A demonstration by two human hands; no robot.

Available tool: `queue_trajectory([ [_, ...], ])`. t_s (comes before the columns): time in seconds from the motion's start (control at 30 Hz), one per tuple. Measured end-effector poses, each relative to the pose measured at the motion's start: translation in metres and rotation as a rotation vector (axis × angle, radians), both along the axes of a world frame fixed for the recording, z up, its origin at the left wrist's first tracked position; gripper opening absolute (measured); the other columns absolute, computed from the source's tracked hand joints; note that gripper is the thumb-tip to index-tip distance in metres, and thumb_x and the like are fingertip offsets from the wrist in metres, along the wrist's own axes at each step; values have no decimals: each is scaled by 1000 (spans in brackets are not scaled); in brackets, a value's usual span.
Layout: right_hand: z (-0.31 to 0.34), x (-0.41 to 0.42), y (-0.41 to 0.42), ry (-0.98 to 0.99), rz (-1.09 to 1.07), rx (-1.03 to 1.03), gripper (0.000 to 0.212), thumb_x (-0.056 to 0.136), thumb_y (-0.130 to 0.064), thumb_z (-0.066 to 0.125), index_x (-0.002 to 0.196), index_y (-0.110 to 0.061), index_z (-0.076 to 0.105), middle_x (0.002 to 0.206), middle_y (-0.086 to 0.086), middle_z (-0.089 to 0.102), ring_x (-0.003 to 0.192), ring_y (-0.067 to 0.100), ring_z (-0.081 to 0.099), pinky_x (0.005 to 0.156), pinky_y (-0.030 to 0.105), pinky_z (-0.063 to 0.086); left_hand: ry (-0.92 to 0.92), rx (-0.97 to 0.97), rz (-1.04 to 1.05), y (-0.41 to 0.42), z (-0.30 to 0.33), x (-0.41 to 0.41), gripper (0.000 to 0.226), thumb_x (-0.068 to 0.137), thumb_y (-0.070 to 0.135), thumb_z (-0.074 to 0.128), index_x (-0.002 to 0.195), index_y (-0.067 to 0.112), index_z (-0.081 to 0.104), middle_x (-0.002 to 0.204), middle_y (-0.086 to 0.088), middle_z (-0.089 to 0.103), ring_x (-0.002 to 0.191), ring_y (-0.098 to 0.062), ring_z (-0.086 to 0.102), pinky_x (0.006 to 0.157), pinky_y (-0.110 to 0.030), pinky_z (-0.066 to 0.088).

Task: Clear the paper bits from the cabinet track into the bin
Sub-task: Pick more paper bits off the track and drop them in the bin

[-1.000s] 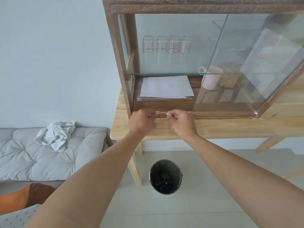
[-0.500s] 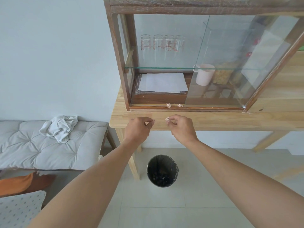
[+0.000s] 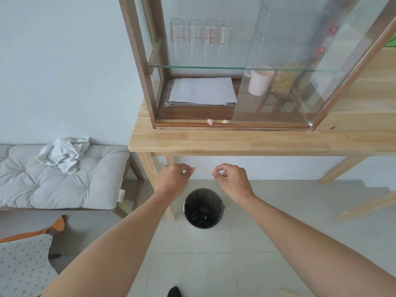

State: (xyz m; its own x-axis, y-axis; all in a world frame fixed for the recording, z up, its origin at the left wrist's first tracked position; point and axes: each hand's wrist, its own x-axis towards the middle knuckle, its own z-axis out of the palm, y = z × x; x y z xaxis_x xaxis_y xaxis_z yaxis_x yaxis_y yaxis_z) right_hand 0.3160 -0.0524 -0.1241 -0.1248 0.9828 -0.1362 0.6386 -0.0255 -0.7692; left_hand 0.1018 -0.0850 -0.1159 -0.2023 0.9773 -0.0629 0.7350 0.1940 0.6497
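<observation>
My left hand (image 3: 174,179) pinches a small pale paper bit (image 3: 194,168) between thumb and forefinger. My right hand (image 3: 232,180) pinches another paper bit (image 3: 214,170) the same way. Both hands hover below the table's front edge, above and a little beyond the black-lined bin (image 3: 203,207) on the floor. Two crumpled paper bits (image 3: 210,121) (image 3: 225,121) still lie in the cabinet track (image 3: 257,124) at the bottom front of the wooden glass cabinet (image 3: 141,67), just left of the sliding glass door's edge.
The cabinet stands on a light wooden table (image 3: 235,142), whose leg (image 3: 150,168) drops beside my left hand. A grey cushioned bench (image 3: 64,181) with a crumpled white cloth (image 3: 64,153) sits at left. Inside the cabinet are papers (image 3: 203,91), a pink cup (image 3: 260,82) and glasses (image 3: 201,33).
Both hands drew back from the cabinet track, each with a paper bit, and dropped below the table edge towards the bin. The view tilted down.
</observation>
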Motion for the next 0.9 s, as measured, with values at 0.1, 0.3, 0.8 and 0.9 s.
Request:
queue_trajectory([
  [0.1, -25, 7, -2, -38, -13, -42, 19, 102, -38, 69, 108, -24, 80, 72, -6, 67, 65, 14, 66, 66, 28, 46, 28, -35, 6, 2, -23, 1, 25, 102, 48, 59, 113, 36, 78, 70, 12, 63, 78, -19, 68, 59, -30, 54],
  [0.3, -79, 13, -1, -96, -46, -137, 22, 101, -38, 70, 103, -21, 82, 72, -8, 69, 74, 19, 71, 73, 35, 59, 17, -126, 1, 11, -76, 5, 21, 101, 47, 61, 108, 40, 79, 66, 16, 61, 72, -14, 65, 55, -27, 45],
  [0.8, -152, -6, 40, -151, -124, -251, 36, 98, -37, 70, 130, -22, 74, 76, -15, 65, 92, 25, 74, 83, 34, 58, 84, -312, -40, 61, -153, 5, 29, 98, 44, 62, 124, 38, 73, 106, 4, 77, 102, -25, 70, 85, -41, 58],
  [0.9, -154, -5, 38, -163, -112, -243, 39, 98, -38, 72, 133, -21, 73, 72, -15, 64, 85, 21, 69, 80, 32, 53, 94, -322, -49, 57, -154, 0, 31, 99, 40, 62, 129, 36, 71, 103, 3, 79, 100, -24, 71, 86, -43, 59],
])
